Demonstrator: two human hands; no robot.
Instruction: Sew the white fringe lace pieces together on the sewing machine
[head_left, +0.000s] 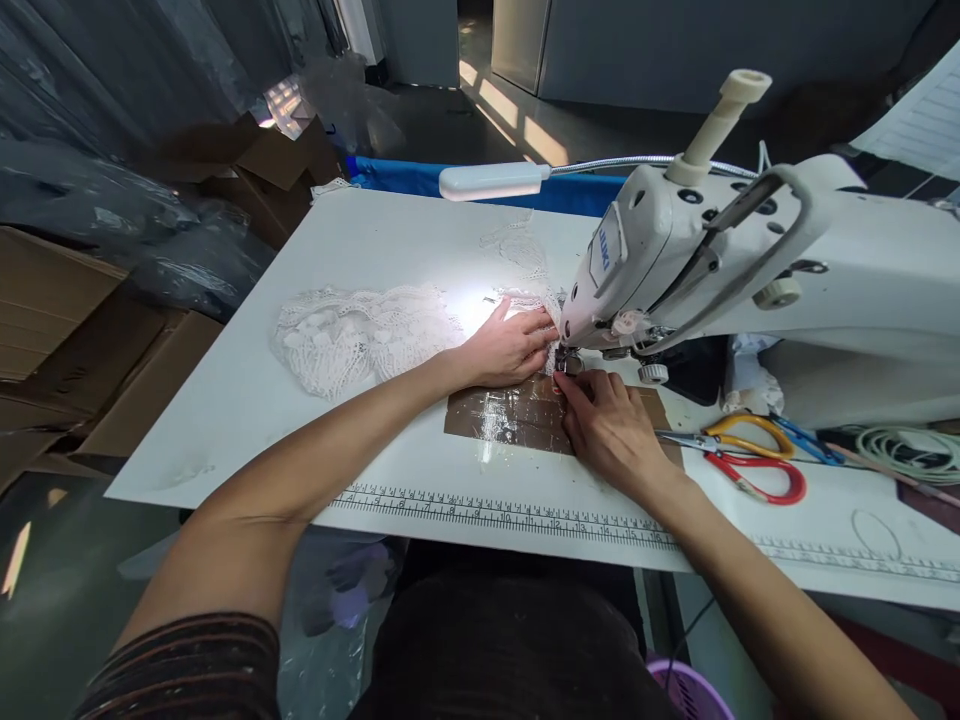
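White lace [360, 335] is pressed flat by the left hand [510, 345] at frame centre; the right hand [611, 425] fingers pinch its edge at the needle, most lace unsewn.

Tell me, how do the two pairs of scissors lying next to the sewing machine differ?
The red-handled scissors lie nearer the table's front edge; the yellow-handled scissors lie behind them, closer to the sewing machine. The yellow pair's blades show, pointing toward the right hand; the red pair's blades are harder to make out. Both lie flat on the white table, untouched, handles overlapping.
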